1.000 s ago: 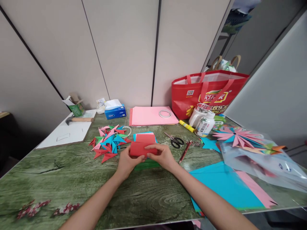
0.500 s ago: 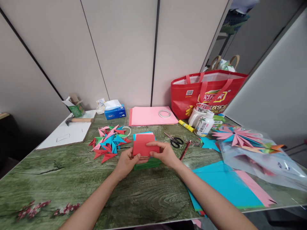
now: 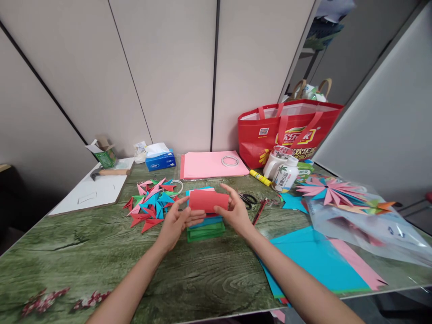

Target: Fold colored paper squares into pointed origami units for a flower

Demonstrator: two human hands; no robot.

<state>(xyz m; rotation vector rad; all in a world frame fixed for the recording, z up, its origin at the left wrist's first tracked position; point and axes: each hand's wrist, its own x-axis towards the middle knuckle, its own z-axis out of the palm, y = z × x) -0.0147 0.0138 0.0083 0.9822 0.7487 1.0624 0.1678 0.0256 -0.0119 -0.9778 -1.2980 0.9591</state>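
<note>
A red paper rectangle [image 3: 208, 201] is held in the air over a stack of coloured paper pieces [image 3: 205, 230], whose green and blue layers show below it. My right hand [image 3: 233, 210] pinches the paper's right end between thumb and fingers. At the lower left edge of the paper is my left hand [image 3: 178, 221], its fingers stretched out and spread, close against or touching the sheet. Left of the stack lies a pile of folded paper points [image 3: 153, 202] in red, pink, blue and green.
Behind are pink sheets [image 3: 202, 165], a tissue box [image 3: 160, 161] and a glue stick [image 3: 259, 177]. Scissors [image 3: 249, 199] and a red pen [image 3: 259, 211] lie right of my hands, with blue sheets [image 3: 313, 258] nearer. A hammer [image 3: 111, 172] rests on a white board at left.
The red paper looks wider and sits slightly further right. My left hand's fingers have opened off its edge, and my right hand has moved to its right end.
</note>
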